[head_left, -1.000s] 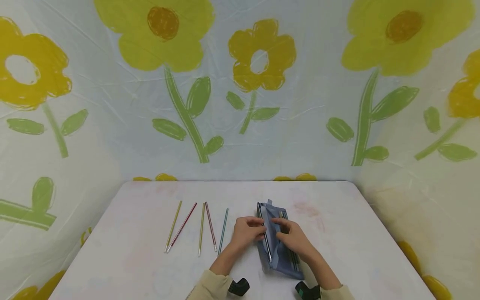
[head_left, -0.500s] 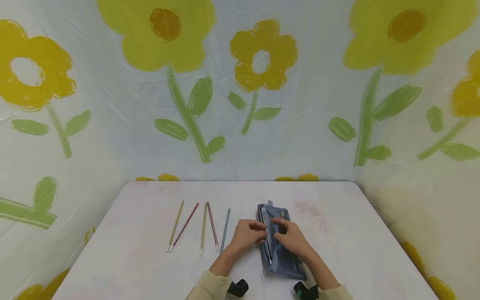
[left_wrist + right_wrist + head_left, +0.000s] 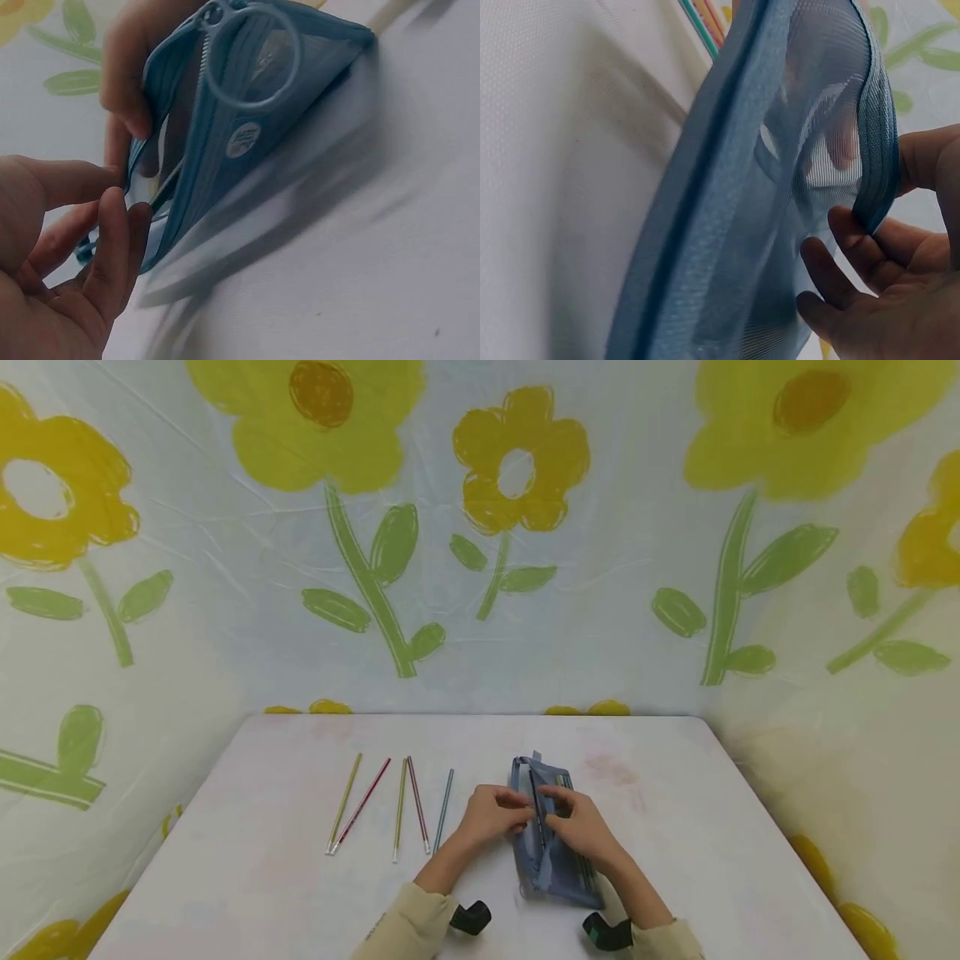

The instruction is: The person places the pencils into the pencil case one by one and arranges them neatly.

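A blue mesh pencil pouch [image 3: 558, 877] lies on the right half of the table, its zipped opening spread apart. My left hand [image 3: 493, 814] is at the left of that opening, thumb and fingertips meeting at the pouch edge in the left wrist view. Opposite it, my right hand [image 3: 581, 827] pinches the zipper edge [image 3: 877, 165] between thumb and finger. A dark pencil [image 3: 537, 810] lies lengthwise in the opening between both hands. Several pencils [image 3: 588, 870] show along the pouch's right side. A round pull ring [image 3: 292, 75] hangs at the pouch's near end.
Left of the pouch lie a yellow pencil [image 3: 344, 802], a red pencil [image 3: 363, 803], a second yellow pencil [image 3: 401, 810], a second red pencil [image 3: 418, 802] and a blue pencil [image 3: 444, 810]. The white table [image 3: 262, 827] ends against a flower-printed cloth [image 3: 600, 610].
The dark pencil has shifted from the pouch's left edge rightward into the opening. Both hands stay close to the same spots on the pouch. The head view has tilted slightly.
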`<action>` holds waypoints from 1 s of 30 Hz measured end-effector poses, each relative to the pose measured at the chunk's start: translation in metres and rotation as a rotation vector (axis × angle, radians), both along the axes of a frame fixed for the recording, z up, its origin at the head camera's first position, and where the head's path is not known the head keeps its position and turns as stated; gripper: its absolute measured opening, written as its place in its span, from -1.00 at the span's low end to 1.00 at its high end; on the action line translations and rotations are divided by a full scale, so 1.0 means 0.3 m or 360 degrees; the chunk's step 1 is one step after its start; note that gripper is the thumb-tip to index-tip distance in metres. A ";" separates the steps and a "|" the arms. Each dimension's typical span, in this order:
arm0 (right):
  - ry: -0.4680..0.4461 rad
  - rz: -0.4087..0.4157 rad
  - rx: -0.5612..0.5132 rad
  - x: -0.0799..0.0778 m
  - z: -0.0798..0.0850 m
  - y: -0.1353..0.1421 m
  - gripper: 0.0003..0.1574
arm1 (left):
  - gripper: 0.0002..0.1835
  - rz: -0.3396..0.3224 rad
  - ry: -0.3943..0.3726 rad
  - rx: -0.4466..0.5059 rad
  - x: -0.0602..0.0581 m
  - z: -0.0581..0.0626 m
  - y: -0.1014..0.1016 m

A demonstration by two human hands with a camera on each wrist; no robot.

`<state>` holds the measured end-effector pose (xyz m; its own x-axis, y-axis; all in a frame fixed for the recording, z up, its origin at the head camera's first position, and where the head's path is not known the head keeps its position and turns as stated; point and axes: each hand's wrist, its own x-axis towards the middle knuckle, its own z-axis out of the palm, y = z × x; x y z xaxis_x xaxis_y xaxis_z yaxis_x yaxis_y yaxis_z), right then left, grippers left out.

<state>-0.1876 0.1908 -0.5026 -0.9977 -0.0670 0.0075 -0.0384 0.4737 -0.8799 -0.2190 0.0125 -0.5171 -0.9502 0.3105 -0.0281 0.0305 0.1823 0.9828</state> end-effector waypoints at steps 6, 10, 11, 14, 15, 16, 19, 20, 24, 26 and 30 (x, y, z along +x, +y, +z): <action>0.0027 -0.0009 0.0111 0.015 0.023 -0.007 -0.40 | -0.82 -0.0017 0.0078 -0.0032 0.000 0.010 -0.068; 0.0083 -0.0009 0.0192 0.017 0.044 -0.005 -0.41 | -0.82 -0.0027 0.0171 -0.0135 0.006 0.012 -0.131; 0.0089 -0.0012 0.0205 0.016 0.047 -0.004 -0.40 | -0.82 -0.0037 0.0186 -0.0169 0.008 0.011 -0.149; 0.0091 -0.0018 0.0226 0.015 0.054 -0.002 -0.40 | -0.81 -0.0078 0.0204 -0.0245 0.018 0.017 -0.202; 0.0094 -0.0017 0.0229 0.015 0.055 -0.002 -0.40 | -0.81 -0.0092 0.0215 -0.0262 0.021 0.021 -0.220; 0.0094 -0.0019 0.0230 0.013 0.058 -0.002 -0.39 | -0.81 -0.0104 0.0238 -0.0267 0.023 0.028 -0.239; 0.0092 -0.0015 0.0220 0.007 0.060 -0.002 -0.39 | -0.82 -0.0094 0.0296 -0.0287 0.033 0.050 -0.303; 0.0084 -0.0015 0.0209 0.007 0.060 -0.002 -0.39 | -0.82 -0.0080 0.0327 -0.0298 0.036 0.055 -0.326; 0.0046 -0.0008 0.0148 0.011 0.047 -0.002 -0.40 | -0.83 -0.0039 0.0419 -0.0377 0.054 0.063 -0.417; 0.0025 0.0001 0.0117 0.014 0.037 -0.001 -0.40 | -0.83 -0.0036 0.0447 -0.0409 0.061 0.064 -0.463; 0.0015 0.0017 0.0086 0.009 0.022 -0.001 -0.41 | -0.85 -0.0035 0.0524 -0.0406 0.058 0.078 -0.554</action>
<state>-0.1851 0.1905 -0.4961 -0.9969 -0.0780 0.0132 -0.0520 0.5201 -0.8525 -0.2016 -0.1538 -0.4935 -0.9145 0.3532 0.1975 0.3423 0.4147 0.8431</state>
